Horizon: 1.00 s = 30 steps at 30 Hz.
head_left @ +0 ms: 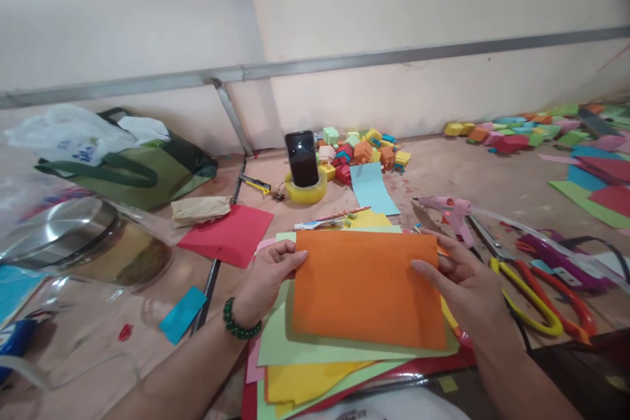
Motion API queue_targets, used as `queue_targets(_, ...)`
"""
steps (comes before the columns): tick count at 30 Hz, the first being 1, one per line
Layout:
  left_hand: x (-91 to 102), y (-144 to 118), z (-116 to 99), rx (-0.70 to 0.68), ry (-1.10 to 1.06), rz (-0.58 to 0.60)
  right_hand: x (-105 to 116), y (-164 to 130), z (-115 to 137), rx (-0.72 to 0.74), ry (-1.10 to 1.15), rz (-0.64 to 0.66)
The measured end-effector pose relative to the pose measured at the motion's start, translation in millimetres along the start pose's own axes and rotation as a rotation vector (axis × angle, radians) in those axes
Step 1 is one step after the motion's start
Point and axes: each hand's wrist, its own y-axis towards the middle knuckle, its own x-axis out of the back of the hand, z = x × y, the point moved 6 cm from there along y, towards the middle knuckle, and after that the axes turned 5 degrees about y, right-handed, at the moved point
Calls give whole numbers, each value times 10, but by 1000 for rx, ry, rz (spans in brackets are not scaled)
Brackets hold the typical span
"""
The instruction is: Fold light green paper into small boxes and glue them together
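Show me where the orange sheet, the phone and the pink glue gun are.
orange sheet (pixel 367 285), head view, middle of its face.
phone (pixel 302 158), head view, centre of its dark screen.
pink glue gun (pixel 455 210), head view, on its body.

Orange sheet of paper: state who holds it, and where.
Both hands hold the orange sheet of paper: left hand pinches its left edge, right hand its right edge.

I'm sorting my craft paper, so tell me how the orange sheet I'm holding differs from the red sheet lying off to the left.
The orange sheet is gripped at both side edges by the left hand and right hand; the red sheet lies untouched. The orange sheet sits atop a stack of coloured paper, while the red sheet rests alone on the table. The orange sheet looks larger, though it is also nearer the camera. Both are plain, single-coloured paper.
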Motion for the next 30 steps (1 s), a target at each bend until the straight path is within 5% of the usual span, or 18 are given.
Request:
queue_targets(12,-36,-150,-219,20,102,-81,-191,-22,156,-3,27,68)
queue_targets(30,131,48,22,78,121,-76,-208,12,56,-57,92,171)
